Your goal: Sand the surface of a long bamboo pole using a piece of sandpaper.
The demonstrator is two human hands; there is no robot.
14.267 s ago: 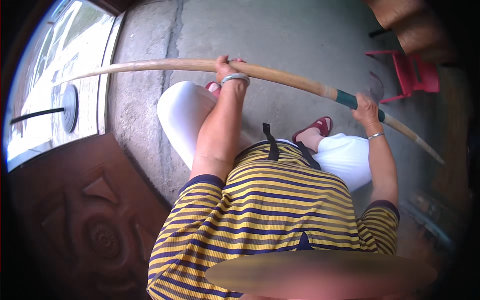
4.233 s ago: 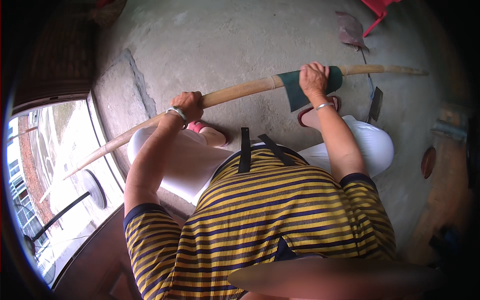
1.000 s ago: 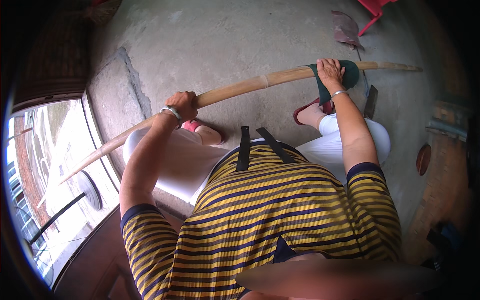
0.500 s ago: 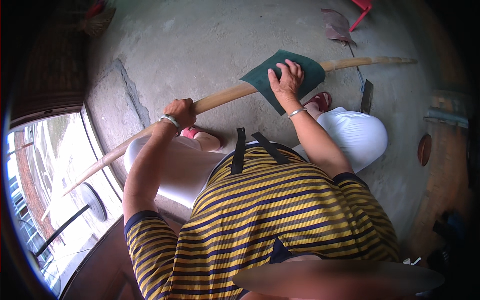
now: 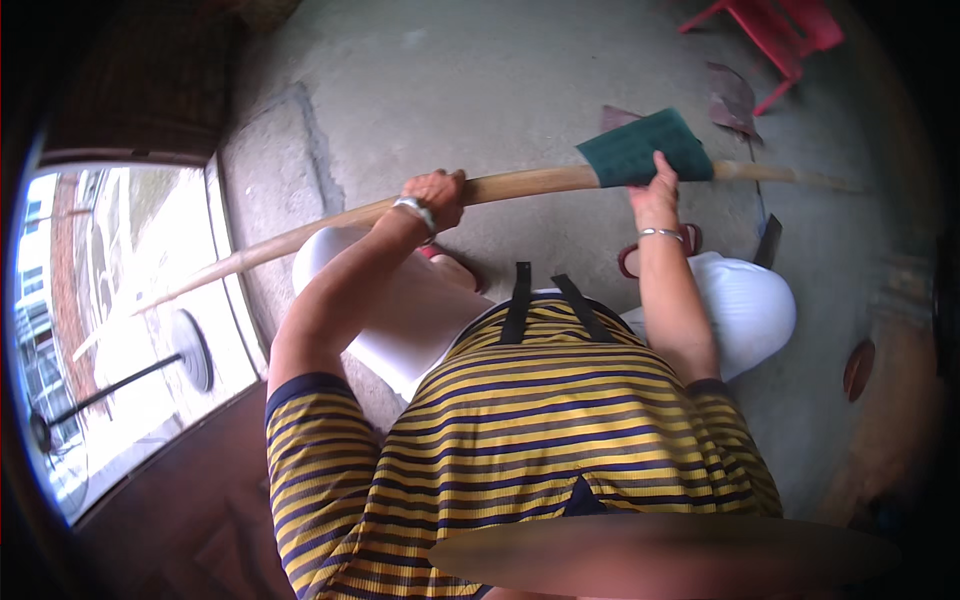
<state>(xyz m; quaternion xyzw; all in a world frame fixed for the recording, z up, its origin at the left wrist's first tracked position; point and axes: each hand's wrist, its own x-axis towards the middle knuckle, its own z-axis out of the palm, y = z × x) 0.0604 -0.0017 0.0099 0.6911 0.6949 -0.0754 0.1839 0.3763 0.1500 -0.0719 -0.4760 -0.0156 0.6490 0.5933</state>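
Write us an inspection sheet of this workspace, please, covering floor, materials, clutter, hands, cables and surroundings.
Surface: concrete floor, with a crack toward the left.
Job's things: long pale pole; green sheet lying over its right part.
Clutter: brownish scrap; dark flat piece; both right of the sheet.
Left hand: closed around the pole.
Right hand: thumb on the sheet, fingers hidden.
Cables: thin dark line near the flat piece, too fine to identify.
Surroundings: red chair upper right; bright doorway at left.
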